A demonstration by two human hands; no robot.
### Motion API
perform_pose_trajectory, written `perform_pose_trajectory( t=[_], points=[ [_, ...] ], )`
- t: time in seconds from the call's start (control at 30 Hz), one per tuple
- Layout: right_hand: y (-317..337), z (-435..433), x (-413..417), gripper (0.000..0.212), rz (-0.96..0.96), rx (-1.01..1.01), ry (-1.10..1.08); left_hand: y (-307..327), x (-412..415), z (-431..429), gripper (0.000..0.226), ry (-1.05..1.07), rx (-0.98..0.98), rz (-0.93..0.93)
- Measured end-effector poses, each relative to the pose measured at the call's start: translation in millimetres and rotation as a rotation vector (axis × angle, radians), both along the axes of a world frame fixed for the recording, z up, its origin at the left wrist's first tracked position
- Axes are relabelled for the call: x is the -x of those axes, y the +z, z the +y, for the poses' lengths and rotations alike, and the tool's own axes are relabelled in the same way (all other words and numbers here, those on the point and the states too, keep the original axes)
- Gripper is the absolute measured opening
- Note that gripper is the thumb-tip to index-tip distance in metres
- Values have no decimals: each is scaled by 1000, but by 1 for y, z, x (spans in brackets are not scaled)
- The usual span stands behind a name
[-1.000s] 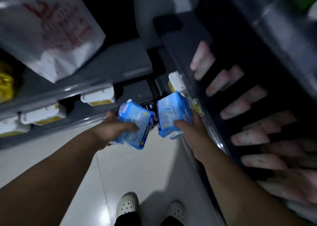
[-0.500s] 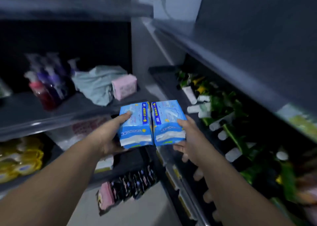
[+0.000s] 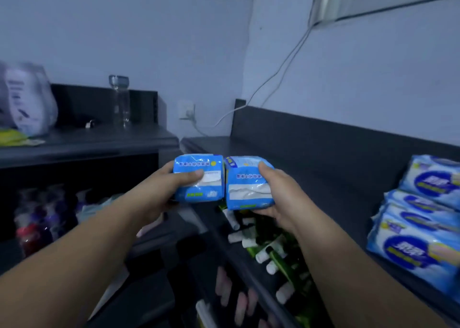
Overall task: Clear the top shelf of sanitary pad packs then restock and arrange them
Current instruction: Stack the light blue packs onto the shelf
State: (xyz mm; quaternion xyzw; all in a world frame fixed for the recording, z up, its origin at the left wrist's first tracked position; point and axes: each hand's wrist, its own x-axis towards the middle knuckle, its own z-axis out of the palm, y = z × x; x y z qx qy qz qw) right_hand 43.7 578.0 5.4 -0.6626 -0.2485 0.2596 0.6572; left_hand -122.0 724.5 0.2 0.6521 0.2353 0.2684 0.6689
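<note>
While gripping blue packs (image 3: 199, 180), both hands' fingers (image 3: 191, 175) partly hidden.

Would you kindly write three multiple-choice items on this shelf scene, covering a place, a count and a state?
1. Where do the stacked blue packs lie?
A. on the top shelf, at the right
B. on the floor
C. beside the clear bottle

2. How many packs are being held?
A. one
B. two
C. four

3. How are the held packs?
A. torn open
B. set down
C. gripped, side by side

Answers: 1 A, they rest on the dark shelf top; 2 B, the left hand holds the left pack, the right hand the right pack; 3 C, both are sealed and clear of the shelf.
</note>
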Motion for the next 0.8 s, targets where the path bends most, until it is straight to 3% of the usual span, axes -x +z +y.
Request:
perform_pose_trajectory(
  t=[0.13, 0.27, 0.5, 0.7, 0.8],
  points=[
    [36, -38, -24, 23, 117, -72, -106, 33, -9, -6, 22, -27, 302, -42],
    [56, -73, -43, 35, 172, -100, -174, 53, -21, -17, 46, -55, 313, 66],
    [78, -120, -60, 51, 180, -117, -223, 83, -57, -50, 37, -192, 368, -33],
    [91, -165, -75, 37, 185, -66, -375, 89, -103, -85, 26, -199, 345, -83],
    [95, -189, -84, 28, 142, -45, -403, 87, -123, -100, 31, -210, 373, -84]
  ],
)
